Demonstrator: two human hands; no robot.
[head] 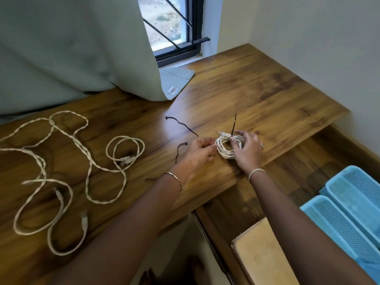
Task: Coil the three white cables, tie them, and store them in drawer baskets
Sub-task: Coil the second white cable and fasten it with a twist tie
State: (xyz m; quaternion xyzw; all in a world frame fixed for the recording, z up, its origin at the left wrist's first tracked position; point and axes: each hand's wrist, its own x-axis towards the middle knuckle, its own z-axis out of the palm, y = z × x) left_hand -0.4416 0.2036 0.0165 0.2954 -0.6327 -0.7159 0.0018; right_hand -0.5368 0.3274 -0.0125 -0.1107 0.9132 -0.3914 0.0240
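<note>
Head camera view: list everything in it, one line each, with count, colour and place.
coiled cable: one, white, on the table, near edge
tie: one, black, sticking up from the coiled cable
loose cables: two, it seems, white, sprawled on the left of the table
loose ties: at least two, black, on the table left of the coiled cable
baskets: two, light blue, in the open drawer at right
board: one, tan, in the drawer, near side
curtain: one, pale grey, upper left
window: one, black frame, beside the curtain
left hand: pinches the coiled cable's left edge
right hand: holds the coiled cable by the tie
</note>
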